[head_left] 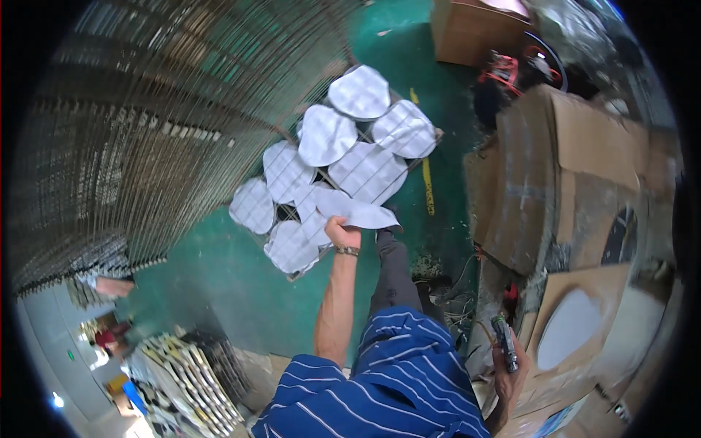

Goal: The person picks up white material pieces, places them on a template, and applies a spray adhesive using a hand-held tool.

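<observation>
The left hand (342, 235) is clamped on the edge of a pale oval sheet (358, 213), laying it on a wire rack (431, 139) already crowded with similar ovals on the green floor (219, 263). The right hand (509, 365) grips a small dark tool (505, 343) beside cardboard boxes (555, 168). Held by one edge, the sheet could sag, slide off or disturb its overlapped neighbours.

The pale grey oval sheets (343, 164) look thin, matt and slightly limp, like paper or pulp, and they lie on a wire-mesh rack (431, 139) of dull bare metal. The sheet (358, 213) pinched in the left hand (342, 233) bends softly at its edge. The floor (219, 263) is green paint, scuffed and faintly glossy, and the cartons (562, 160) are rough brown cardboard.
</observation>
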`<state>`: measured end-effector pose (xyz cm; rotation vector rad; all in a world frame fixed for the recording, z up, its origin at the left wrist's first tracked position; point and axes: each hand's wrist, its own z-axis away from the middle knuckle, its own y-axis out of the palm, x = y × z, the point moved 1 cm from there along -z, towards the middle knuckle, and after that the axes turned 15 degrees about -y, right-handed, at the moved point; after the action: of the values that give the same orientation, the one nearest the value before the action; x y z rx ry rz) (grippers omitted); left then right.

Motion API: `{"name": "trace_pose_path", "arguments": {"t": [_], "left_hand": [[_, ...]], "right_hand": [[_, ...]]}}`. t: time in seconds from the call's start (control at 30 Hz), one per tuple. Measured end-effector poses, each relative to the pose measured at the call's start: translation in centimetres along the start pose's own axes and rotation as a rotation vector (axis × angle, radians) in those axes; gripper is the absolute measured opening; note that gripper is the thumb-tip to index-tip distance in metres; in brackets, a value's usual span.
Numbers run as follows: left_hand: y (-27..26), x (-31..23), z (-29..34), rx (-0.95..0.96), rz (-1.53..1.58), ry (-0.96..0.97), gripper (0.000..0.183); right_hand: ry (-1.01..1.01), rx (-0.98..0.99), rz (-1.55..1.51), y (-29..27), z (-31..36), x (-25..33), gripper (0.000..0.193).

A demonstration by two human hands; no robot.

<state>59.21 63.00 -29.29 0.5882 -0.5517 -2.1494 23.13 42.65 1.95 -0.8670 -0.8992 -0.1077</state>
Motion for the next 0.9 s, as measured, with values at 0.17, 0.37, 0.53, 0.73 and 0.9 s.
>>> {"name": "trace_pose_path", "arguments": {"t": [0.17,0.37,0.53,0.73,0.9], "left_hand": [[-5.4,-12.4,-14.2,-0.126,0.110,0.143,0.025],[-7.5,-22.7,-27.6,-0.039,0.167,0.291,0.046],[-16.8,-29.0,-38.1,-0.178,0.141,0.295,0.049],[-24.4,-19.5,-41.8,-0.721,-0.166,-0.071,0.043],[-23.1,-1.7,-32.1,-0.281,-1.331,-0.011,0.065]], "right_hand": [[0.002,0.226,0.077,8.7,-9.8,5.2,0.048],[0.149,0.401,0.122,18.9,-18.2,5.8,0.049],[0.182,0.474,0.217,24.9,-21.0,3.7,0.052],[0.110,0.478,0.339,25.4,-20.8,4.5,0.053],[0.121,0.348,0.244,20.5,-16.4,5.5,0.055]]}}
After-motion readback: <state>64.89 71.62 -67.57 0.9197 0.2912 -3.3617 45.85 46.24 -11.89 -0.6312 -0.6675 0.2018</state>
